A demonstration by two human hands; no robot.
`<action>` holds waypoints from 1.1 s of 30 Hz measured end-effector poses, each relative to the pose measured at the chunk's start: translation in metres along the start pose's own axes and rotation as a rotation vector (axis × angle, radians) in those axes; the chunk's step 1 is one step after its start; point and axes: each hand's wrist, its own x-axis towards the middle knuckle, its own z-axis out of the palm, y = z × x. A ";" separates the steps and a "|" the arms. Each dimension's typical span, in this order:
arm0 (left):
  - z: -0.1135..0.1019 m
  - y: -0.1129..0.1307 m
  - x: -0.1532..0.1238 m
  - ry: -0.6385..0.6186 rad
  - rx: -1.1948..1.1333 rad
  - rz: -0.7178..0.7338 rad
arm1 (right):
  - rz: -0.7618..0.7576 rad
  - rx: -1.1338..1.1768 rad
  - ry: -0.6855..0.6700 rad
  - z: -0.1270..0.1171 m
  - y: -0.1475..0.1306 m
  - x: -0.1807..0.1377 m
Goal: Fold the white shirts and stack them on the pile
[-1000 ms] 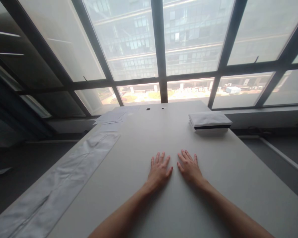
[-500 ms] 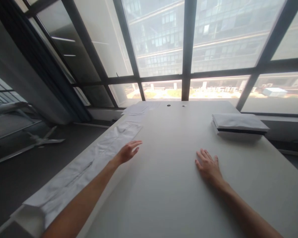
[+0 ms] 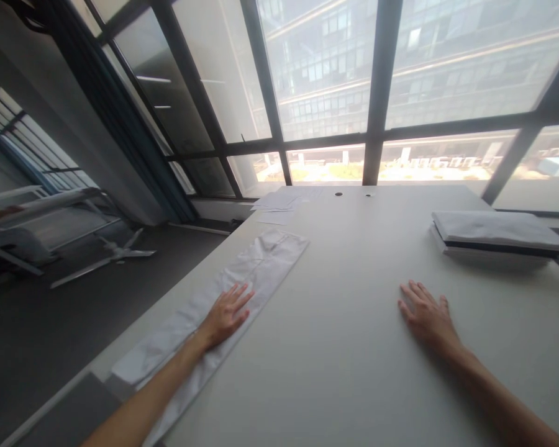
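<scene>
**On the left edge of the table: one palm on the long strip, the other on bare tabletop**

Down in the lower left of the frame, the left hand [image 3: 226, 315] lies palm-down on the white strip [image 3: 265, 264], fingers loosely spread and pointing up-right. It's flat on top, not pinching or curling around anything, so it's pressing on the strip rather than holding it.

The strip is a long, thin, crinkly white sheet, maybe plastic, hard to be sure. It lies flat along the left edge of the table [image 3: 345, 261]. Its long axis runs diagonally from the bottom left corner of the frame up toward the middle, and the left hand lies across it roughly midway. The forearm covers part of the near stretch.

The right hand [image 3: 426, 316] is over in the lower right, also flat and open, palm on bare tabletop with nothing under it or in it. It's well apart from the strip, with a wide patch of table in between, so the left hand is clearly the closer one.

Other stuff: a stack of folded white material [image 3: 494, 233] at the right edge beyond the right hand, and loose papers [image 3: 277, 202] near the far end just past the tip of the strip.
</scene>
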 end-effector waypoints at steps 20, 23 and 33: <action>0.032 0.346 0.159 0.151 -0.245 -0.021 | -0.116 0.351 0.237 -0.018 -0.015 0.000; 0.030 0.369 0.194 0.162 -0.284 -0.077 | -0.223 0.405 0.173 -0.023 -0.026 -0.006; 0.008 0.365 0.254 0.126 -0.605 -0.218 | -0.272 0.323 -0.005 -0.023 -0.031 -0.007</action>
